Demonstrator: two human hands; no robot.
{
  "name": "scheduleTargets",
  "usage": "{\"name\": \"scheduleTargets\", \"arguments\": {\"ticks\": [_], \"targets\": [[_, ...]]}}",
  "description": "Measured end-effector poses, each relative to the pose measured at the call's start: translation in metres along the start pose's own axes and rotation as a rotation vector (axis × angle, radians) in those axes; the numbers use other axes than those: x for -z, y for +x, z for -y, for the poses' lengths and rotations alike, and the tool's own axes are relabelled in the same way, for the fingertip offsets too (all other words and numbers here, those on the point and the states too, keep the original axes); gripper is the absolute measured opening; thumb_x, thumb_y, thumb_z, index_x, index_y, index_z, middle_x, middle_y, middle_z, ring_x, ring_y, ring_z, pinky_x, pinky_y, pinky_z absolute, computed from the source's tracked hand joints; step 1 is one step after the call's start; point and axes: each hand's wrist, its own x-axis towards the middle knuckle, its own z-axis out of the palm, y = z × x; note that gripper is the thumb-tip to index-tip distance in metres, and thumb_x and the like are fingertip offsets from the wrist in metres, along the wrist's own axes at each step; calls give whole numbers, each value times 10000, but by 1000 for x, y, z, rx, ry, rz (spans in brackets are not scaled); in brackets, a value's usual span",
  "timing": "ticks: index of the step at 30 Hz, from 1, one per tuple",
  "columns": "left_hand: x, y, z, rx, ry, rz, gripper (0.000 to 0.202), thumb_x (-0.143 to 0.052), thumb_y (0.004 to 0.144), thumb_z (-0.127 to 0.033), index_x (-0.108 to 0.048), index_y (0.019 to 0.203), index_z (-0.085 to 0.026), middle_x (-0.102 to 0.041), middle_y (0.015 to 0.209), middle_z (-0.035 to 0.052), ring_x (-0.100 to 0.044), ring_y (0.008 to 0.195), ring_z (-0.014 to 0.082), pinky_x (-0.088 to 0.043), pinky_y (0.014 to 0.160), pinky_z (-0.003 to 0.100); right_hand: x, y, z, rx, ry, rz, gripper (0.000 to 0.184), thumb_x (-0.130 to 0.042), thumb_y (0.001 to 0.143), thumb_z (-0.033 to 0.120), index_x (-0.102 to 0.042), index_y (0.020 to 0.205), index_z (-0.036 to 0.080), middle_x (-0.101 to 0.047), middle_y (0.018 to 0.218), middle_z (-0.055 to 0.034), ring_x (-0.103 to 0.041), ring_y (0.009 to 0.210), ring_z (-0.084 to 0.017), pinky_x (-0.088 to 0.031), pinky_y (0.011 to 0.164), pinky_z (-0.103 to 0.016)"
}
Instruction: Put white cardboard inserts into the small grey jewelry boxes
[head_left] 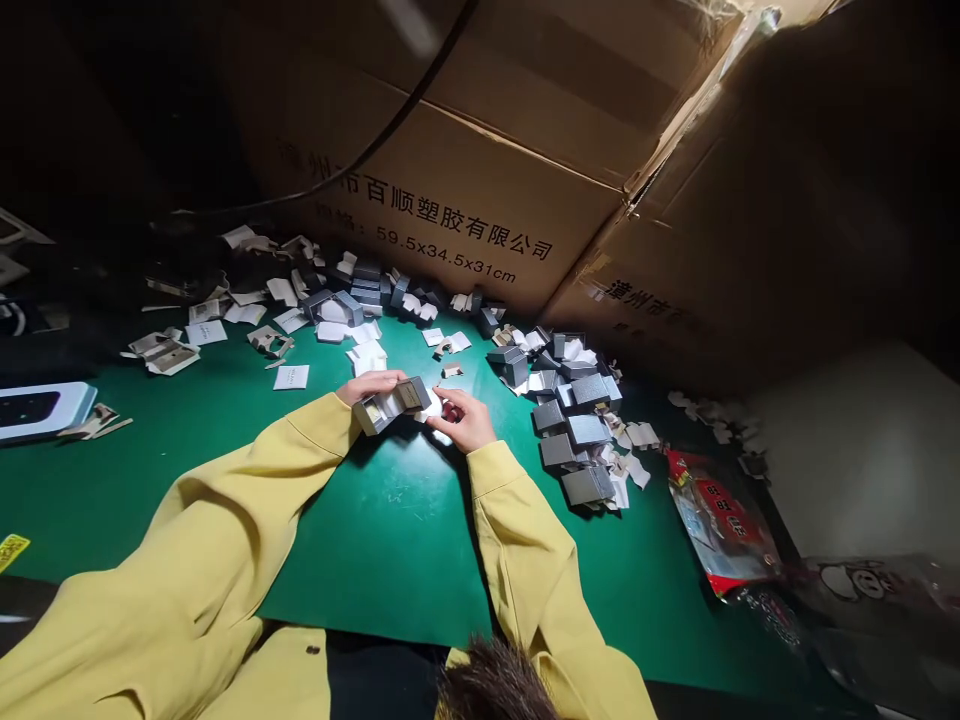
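Observation:
In the middle of the green tabletop [390,520], my left hand [371,384] is wrapped round a small grey hinged box [409,395]. Its lid stands open and a pale lining shows inside. My right hand [471,425] is close beside it, with fingers and thumb pinched on a small white piece [433,407] at the box's right edge. Something small and dark red [451,411] shows at the right fingers; its kind is too small to make out. Both arms are in yellow sleeves.
Grey boxes [589,430] with white inserts pile up on the right, more at the back. Torn card scraps [161,352] and a white card [291,377] lie left. Big cardboard cartons [450,200] wall the back. A red snack bag [720,520] lies right, a white device [45,410] left.

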Motion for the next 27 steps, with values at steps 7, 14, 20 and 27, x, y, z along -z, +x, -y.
{"name": "scheduleTargets", "arguments": {"ticks": [7, 14, 20, 27], "targets": [[5, 6, 1, 54, 193, 157, 193, -488, 767, -155, -670, 729, -105, -674, 666, 124, -633, 579, 203, -470, 557, 238, -1, -1, 0, -2, 90, 19, 426, -733, 649, 324, -700, 1066, 242, -648, 988, -60, -545, 667, -126, -508, 607, -278], [6, 7, 1, 75, 214, 222, 195, -548, 734, -233, -682, 765, -95, -672, 696, 152, -637, 617, 226, -503, 597, 265, 3, -2, -2, 1, 146, 70, 454, -747, 653, 360, -691, 1086, 234, -629, 1018, -65, -561, 698, -128, -536, 653, -289], [7, 7, 2, 63, 223, 197, 180, -528, 737, -220, -673, 754, -114, -675, 692, 131, -630, 596, 216, -488, 571, 266, 7, -3, -3, 31, 206, 127, 488, -706, 689, 337, -657, 1145, 171, -596, 1078, -79, -570, 759, -127, -534, 692, -282], [11, 14, 4, 123, 250, 173, 141, -538, 734, -168, -664, 738, -103, -670, 669, 96, -608, 555, 181, -464, 511, 239, 1, -4, 2, 36, 33, 55, 435, -705, 690, 288, -678, 1110, 180, -619, 1005, -69, -547, 659, -105, -514, 613, -255]]}}
